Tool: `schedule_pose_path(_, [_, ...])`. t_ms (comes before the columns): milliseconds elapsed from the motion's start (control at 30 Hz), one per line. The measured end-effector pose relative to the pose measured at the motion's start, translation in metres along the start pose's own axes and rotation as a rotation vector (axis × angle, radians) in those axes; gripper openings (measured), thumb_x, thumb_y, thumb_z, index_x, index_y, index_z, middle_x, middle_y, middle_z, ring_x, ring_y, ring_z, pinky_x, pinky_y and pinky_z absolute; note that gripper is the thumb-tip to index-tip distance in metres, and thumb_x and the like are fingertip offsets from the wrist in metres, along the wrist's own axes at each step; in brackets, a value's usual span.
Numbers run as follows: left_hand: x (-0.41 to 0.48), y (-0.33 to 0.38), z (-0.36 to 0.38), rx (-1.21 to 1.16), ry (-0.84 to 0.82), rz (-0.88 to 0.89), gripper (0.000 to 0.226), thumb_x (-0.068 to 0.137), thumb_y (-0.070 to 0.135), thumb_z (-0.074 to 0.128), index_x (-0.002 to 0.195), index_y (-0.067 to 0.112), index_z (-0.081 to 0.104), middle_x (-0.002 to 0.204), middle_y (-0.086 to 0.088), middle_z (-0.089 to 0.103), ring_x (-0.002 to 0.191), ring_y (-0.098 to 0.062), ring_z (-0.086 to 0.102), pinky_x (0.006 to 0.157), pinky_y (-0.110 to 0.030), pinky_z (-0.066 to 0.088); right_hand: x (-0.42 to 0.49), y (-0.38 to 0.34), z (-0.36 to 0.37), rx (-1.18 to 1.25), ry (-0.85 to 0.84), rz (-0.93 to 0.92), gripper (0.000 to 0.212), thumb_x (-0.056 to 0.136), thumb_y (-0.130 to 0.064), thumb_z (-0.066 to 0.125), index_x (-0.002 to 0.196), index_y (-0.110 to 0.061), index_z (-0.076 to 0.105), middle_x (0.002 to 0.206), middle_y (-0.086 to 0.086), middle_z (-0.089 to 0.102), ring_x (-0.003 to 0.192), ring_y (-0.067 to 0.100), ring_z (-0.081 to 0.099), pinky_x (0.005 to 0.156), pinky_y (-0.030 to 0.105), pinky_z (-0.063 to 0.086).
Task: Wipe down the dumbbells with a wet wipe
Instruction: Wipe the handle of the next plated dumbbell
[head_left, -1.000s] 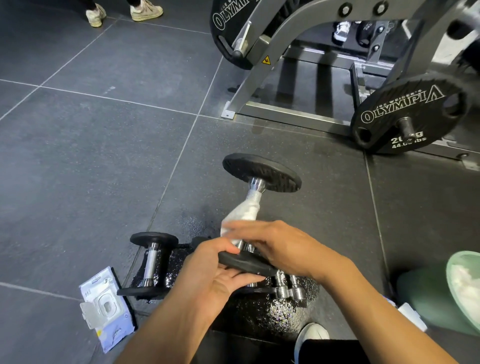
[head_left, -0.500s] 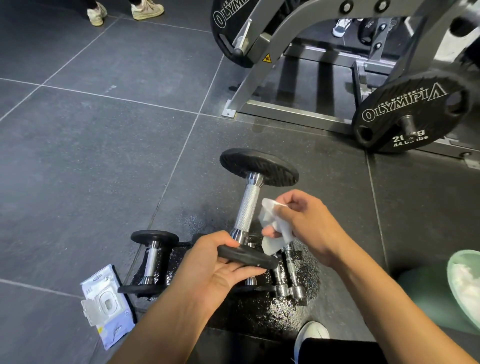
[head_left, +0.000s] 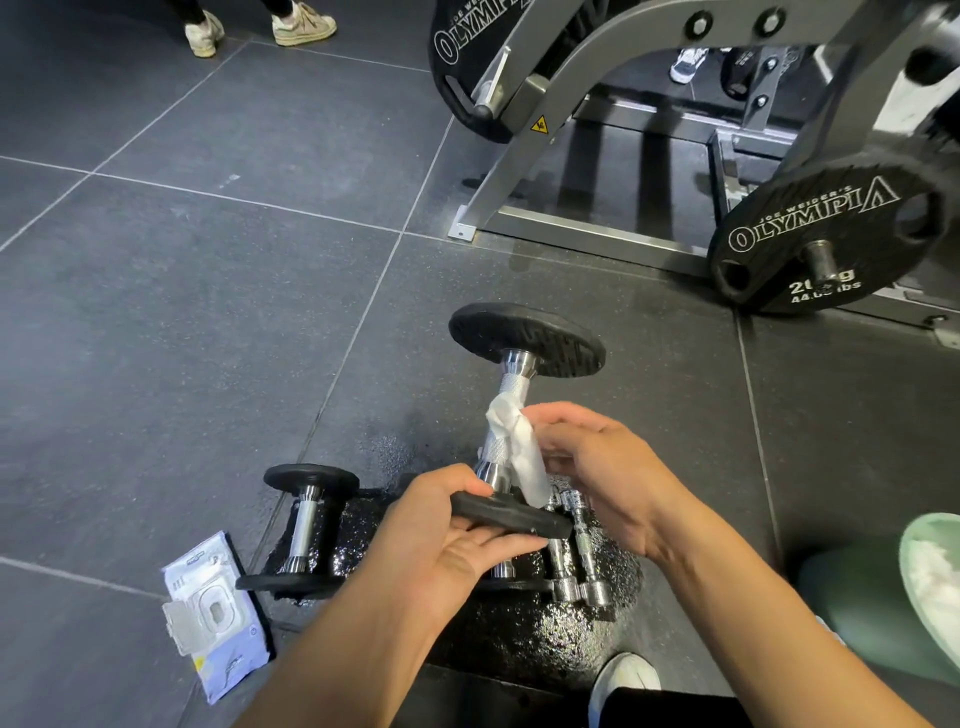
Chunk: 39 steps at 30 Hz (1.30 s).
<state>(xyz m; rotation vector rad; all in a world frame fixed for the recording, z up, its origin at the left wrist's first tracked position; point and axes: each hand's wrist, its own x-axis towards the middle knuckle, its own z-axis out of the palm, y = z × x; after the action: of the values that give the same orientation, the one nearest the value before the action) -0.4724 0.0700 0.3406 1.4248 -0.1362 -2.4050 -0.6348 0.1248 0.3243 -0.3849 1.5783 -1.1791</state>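
Note:
A black dumbbell (head_left: 524, 338) with a chrome knurled handle is tilted up off the floor. My left hand (head_left: 441, 551) grips its near plate from below. My right hand (head_left: 597, 462) pinches a white wet wipe (head_left: 517, 447) against the right side of the handle. A smaller dumbbell (head_left: 304, 525) lies on the wet floor patch to the left. Further chrome dumbbell handles (head_left: 579, 551) lie under the lifted one, partly hidden by my hands.
An open pack of wet wipes (head_left: 213, 618) lies on the floor at lower left. A green bin (head_left: 872, 597) holding used wipes stands at right. A weight machine frame (head_left: 571, 228) with a 20 kg plate (head_left: 810, 234) stands behind. A person's feet (head_left: 260, 26) are at the top left.
My right hand lifted the wipe off the handle and moved right, then brought it back against the handle's right side. My left hand kept its hold on the near plate.

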Motion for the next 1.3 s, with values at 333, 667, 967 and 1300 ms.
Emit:
schedule_pose_path(333, [-0.004,0.003,0.006,-0.017,-0.033,0.0,0.019,0.092,-0.012,0.051,0.109,-0.012,0.06,0.097,-0.043,0.072,0.094,-0.056,0.072,0.095,-0.079,0.048,-0.002,0.008,0.008,-0.332,0.008,-0.093,0.025,0.094,-0.047,0.072,0.095,-0.023,0.077,0.094,-0.006,0.08,0.083,0.006,0.07,0.084,0.026,0.054])
schedule_pose_path(667, [-0.011,0.007,0.008,-0.031,-0.073,-0.017,0.019,0.091,-0.013,0.049,0.105,-0.013,0.062,0.109,-0.042,0.071,0.099,-0.056,0.072,0.096,-0.079,0.048,0.005,0.002,0.011,0.051,-0.074,-0.073,0.026,0.101,-0.019,0.066,0.123,-0.005,0.067,0.113,0.016,0.079,0.086,0.028,0.071,0.08,0.04,0.06])
schedule_pose_path(967, [-0.013,0.005,0.005,0.029,-0.185,-0.057,0.038,0.091,-0.01,0.047,0.127,-0.011,0.061,0.114,-0.038,0.072,0.1,-0.053,0.075,0.093,-0.073,0.052,0.009,-0.005,0.01,0.092,-0.223,0.03,0.024,0.098,-0.008,0.062,0.119,0.001,0.069,0.11,0.032,0.071,0.092,0.033,0.067,0.091,0.046,0.053])
schedule_pose_path(1300, [-0.018,0.002,-0.005,0.307,-0.406,-0.111,0.038,0.091,0.0,0.047,0.117,-0.011,0.073,0.125,-0.038,0.068,0.116,-0.05,0.07,0.104,-0.069,0.051,0.008,-0.011,0.009,0.481,-0.339,0.082,0.019,0.082,0.001,0.065,0.079,-0.016,0.056,0.067,0.007,0.051,0.056,0.019,0.053,0.065,0.034,0.05])
